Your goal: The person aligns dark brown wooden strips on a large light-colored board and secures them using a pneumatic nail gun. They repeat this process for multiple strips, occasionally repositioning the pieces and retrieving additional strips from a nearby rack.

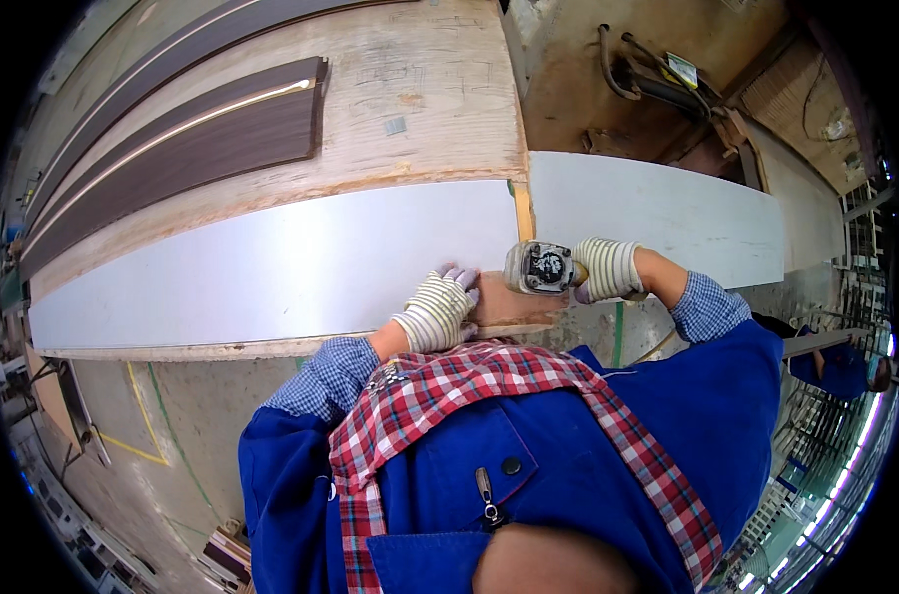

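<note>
My right hand [609, 269], in a striped knit glove, is wrapped round the handle of a nail gun [542, 267]. The tool's grey metal head with a dark cap points up at me, and its nose is hidden underneath. To the left, my left hand [441, 307], gloved alike, lies with outstretched fingers on the near right end of a long white panel [261, 257]. Its fingertips touch the edge of a small brown board [514, 302] that lies between my hands, partly below the tool.
Another white panel [657, 218] extends right. Dark brown grooved planks [202, 134] lie on the wooden worktable [439, 109] at the far left. Beyond the right panel are a black bar and hoses [657, 84]. A person in blue [835, 368] is at the far right.
</note>
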Available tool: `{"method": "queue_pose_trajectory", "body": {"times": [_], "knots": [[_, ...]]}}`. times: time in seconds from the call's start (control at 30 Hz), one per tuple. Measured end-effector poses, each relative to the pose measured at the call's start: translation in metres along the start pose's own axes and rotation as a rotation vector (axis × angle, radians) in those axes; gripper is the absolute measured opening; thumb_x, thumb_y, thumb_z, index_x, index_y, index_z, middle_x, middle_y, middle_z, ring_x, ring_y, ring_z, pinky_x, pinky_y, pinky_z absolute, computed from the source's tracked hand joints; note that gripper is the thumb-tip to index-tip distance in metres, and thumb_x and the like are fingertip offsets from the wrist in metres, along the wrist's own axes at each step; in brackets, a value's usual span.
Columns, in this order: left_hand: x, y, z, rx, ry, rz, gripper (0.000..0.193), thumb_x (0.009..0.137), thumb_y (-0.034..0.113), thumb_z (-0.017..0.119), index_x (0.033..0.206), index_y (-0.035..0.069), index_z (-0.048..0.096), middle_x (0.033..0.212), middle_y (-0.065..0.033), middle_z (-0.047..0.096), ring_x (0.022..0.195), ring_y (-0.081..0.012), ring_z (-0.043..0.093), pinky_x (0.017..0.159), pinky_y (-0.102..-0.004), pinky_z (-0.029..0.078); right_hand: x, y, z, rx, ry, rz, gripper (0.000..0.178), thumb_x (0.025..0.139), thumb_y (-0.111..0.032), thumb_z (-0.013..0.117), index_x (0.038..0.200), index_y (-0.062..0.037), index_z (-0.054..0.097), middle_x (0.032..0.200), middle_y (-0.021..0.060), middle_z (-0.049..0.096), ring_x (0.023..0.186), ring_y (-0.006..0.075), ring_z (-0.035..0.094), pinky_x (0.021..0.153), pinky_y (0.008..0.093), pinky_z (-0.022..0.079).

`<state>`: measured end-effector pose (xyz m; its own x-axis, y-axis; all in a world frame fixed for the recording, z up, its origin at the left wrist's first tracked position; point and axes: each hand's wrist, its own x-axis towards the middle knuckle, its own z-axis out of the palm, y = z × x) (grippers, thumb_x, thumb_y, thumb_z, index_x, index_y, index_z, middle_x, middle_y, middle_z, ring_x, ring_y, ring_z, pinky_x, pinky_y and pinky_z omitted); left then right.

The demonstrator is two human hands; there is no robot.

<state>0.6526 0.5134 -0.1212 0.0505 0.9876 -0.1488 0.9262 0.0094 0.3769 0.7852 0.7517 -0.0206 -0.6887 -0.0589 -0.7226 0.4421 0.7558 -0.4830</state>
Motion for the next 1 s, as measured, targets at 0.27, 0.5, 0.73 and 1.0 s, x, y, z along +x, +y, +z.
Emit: {"method": "queue_pose_trajectory", "body": {"times": [0.27,0.5,0.73,1.0], "knots": [[0.017,0.001,0.003,-0.005,0.017,0.056,0.049,0.071,0.034,0.064,0.103,-0.002,0.058,0.125,-0.0207,0.047,0.114,-0.0369,0.044,0.103,-0.0465,0.029,-0.005,0.018,-0.004,0.094,0.015,-0.054,0.025,0.062,-0.015,0.065,0.082,0.0,0.06,0.063,0.0125,0.058,0.057,0.021,0.053,0.056,0.033,0.045],[0.024,-0.005,0.009,-0.025,0.078,0.034,0.047,0.069,0.03,0.066,0.104,0.0,0.057,0.118,-0.0193,0.05,0.111,-0.0356,0.046,0.1,-0.0465,0.032,-0.011,0.002,-0.031,0.214,-0.01,0.031,0.035,0.064,-0.013,0.067,0.097,-0.0021,0.06,0.076,0.0096,0.063,0.068,0.0177,0.056,0.064,0.0312,0.047],[0.047,-0.007,0.008,-0.19,0.088,-0.147,0.049,0.073,0.023,0.062,0.117,0.005,0.048,0.109,-0.0221,0.051,0.1,-0.039,0.049,0.089,-0.049,0.037,0.076,-0.021,-0.087,-0.23,0.603,-0.159,0.044,0.072,-0.02,0.062,0.112,-0.0055,0.054,0.076,0.0184,0.062,0.068,0.0297,0.063,0.062,0.0363,0.049],[-0.02,-0.083,-0.022,-1.112,0.217,-0.433,0.04,0.081,0.025,0.062,0.111,0.0,0.057,0.108,-0.0154,0.059,0.101,-0.0255,0.055,0.089,-0.033,0.043,0.22,-0.024,-0.097,-0.617,0.657,-0.07,0.082,0.076,-0.034,0.062,0.14,-0.0096,0.018,0.1,0.0177,0.058,0.083,0.0346,0.059,0.072,0.0435,0.047]]}}
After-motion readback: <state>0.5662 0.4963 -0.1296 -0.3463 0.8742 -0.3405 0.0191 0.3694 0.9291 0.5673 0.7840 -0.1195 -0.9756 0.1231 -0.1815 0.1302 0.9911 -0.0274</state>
